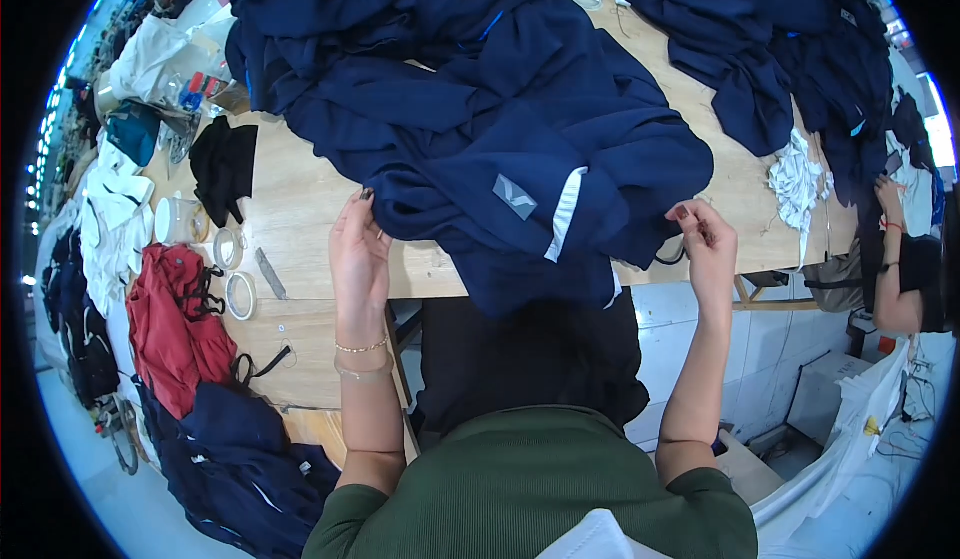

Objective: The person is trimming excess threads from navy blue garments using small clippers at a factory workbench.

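A navy garment (pixel 440 184) lies bunched on the table in front of me, its near edge hanging over toward my lap. On it are a grey patch (pixel 515 197) with a light mark and a white ribbed strip (pixel 566 214). My left hand (pixel 362 249) pinches the garment's left edge between thumb and fingers. At the right edge, my right hand (pixel 707 242) is closed, fingertips together. What it holds, if anything, is too small to make out. A thin dark loop (pixel 671 255) shows just below those fingertips, beside the cloth.
More navy garments (pixel 350 9) heap across the far side. To the left lie tape rolls (pixel 240 295), a grey blade-like strip (pixel 270 272), black cloth (pixel 225 164) and a red garment (pixel 175 324). White scraps (pixel 797 184) sit right, near another person's arm (pixel 890 269).
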The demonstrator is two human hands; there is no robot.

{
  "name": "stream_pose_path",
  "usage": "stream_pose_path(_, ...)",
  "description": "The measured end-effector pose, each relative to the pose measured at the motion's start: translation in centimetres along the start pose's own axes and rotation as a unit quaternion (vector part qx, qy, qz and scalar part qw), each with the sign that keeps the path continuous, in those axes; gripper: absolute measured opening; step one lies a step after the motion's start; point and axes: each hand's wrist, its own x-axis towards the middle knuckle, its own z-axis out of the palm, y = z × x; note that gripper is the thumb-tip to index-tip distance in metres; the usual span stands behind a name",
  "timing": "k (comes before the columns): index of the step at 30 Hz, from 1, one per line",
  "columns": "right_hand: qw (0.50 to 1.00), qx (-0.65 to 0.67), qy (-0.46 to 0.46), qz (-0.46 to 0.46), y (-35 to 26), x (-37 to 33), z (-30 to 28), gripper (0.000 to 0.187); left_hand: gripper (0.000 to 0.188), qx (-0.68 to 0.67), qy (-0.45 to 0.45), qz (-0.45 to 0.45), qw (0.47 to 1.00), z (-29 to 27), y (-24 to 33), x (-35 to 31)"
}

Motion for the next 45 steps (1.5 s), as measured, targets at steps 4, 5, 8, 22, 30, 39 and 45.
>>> stream_pose_path(4,0.995,-0.071,0.062,0.033,3.3,-1.0,-1.1,0.015,0.020,0.032,0.043,-0.003,0.999,-0.7,-0.7,-0.4)
stream_pose_path(5,0.990,-0.070,0.107,0.054,3.7,-0.9,-1.3,0.015,0.020,0.102,0.083,0.032,0.991,-1.0,-1.2,-0.3)
stream_pose_path(8,0.977,-0.048,0.201,0.060,6.2,-0.2,-2.5,0.015,0.022,0.163,0.102,0.046,0.980,-0.8,-2.2,-0.6)
stream_pose_path(22,0.947,0.256,0.103,0.164,6.9,6.6,-2.5,0.019,0.067,0.708,-0.147,0.326,0.608,9.2,-9.8,-6.2)
stream_pose_path(30,0.935,0.353,0.044,-0.002,0.3,7.3,-8.4,0.010,0.025,0.364,-0.075,0.272,0.888,4.5,0.7,-1.2)
stream_pose_path(39,0.861,0.403,0.023,-0.309,-12.0,3.9,-15.4,0.030,0.032,0.310,0.162,0.576,0.739,3.4,22.7,-4.7)
stream_pose_path(45,0.814,0.427,-0.109,-0.378,-17.6,5.1,-18.0,0.028,0.039,0.667,0.347,0.632,0.188,5.3,30.3,-5.4)
